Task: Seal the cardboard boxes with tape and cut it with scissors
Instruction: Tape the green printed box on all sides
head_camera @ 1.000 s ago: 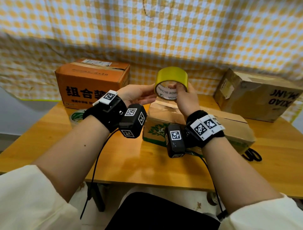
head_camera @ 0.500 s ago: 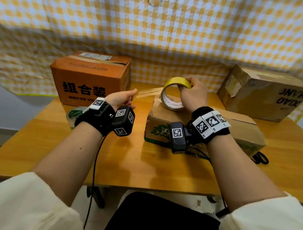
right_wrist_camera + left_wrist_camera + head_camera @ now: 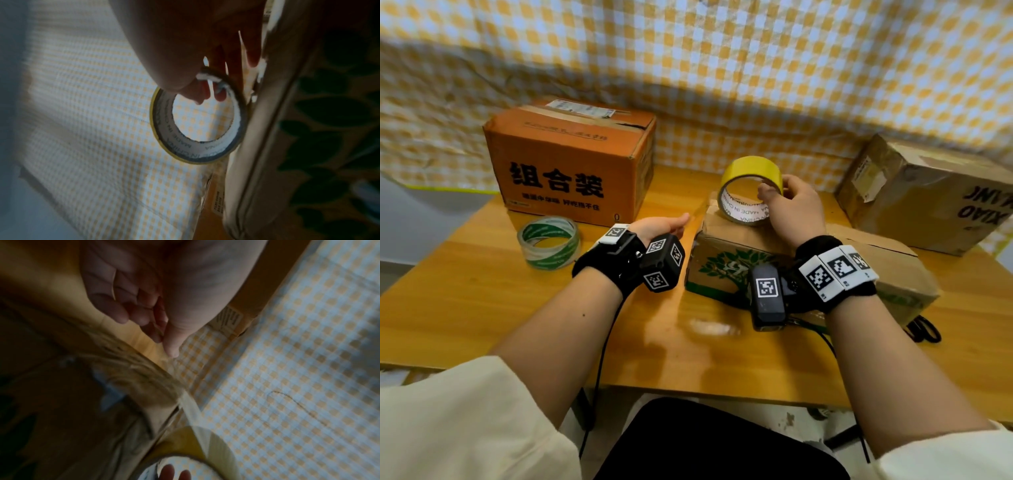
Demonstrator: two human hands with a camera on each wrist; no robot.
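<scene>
A yellow tape roll point(image 3: 751, 171) stands on edge on the left end of a low cardboard box point(image 3: 859, 260) printed with a green tree. My right hand point(image 3: 777, 188) grips the roll, thumb inside the core and fingers over the top; the right wrist view shows the same roll point(image 3: 164, 138). My left hand point(image 3: 678, 221) hovers just off the box's left end, thumb and fingers pinching the free end of a tape strip point(image 3: 191, 404) that runs back to the roll point(image 3: 205, 447). Black scissors point(image 3: 924, 329) lie on the table behind the box's right end, partly hidden.
A clear tape roll with green print point(image 3: 549, 241) lies at the left. An orange box point(image 3: 571, 164) stands behind it and a brown box point(image 3: 928, 195) at the back right. A checked cloth hangs behind the wooden table point(image 3: 465, 301).
My right hand has lowered the yellow roll from mid-air onto the box top. My left hand has let go of the roll and drawn left and down, pulling a strip off it.
</scene>
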